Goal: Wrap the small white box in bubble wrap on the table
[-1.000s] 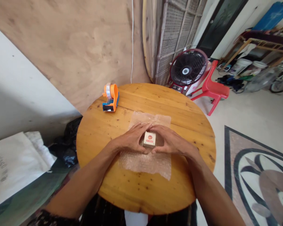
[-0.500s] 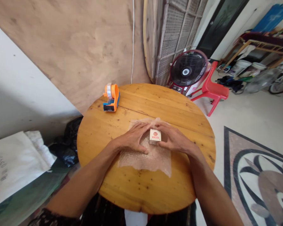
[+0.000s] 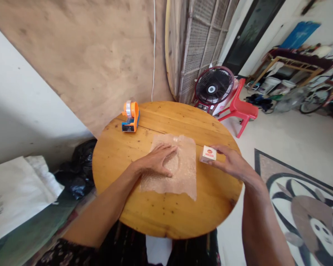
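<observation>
Now the left grip (image 3: pixel 155 159) is staying spread on the wrap (image 3: pixel 186 170), while the box (image 3: pixel 209 152), just moved off rightward, is sitting beside it, the right grip (image 3: pixel 234 162) pinching its sides; so box and wrap are no longer overlapping. One dispenser (image 3: pixel 135 117), one wrap and one box are sharing one counter (image 3: pixel 161 220).

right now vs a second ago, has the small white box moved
Yes: against the round table, the small white box has moved right, from the bubble wrap to beyond its right edge, in the right hand.
</observation>
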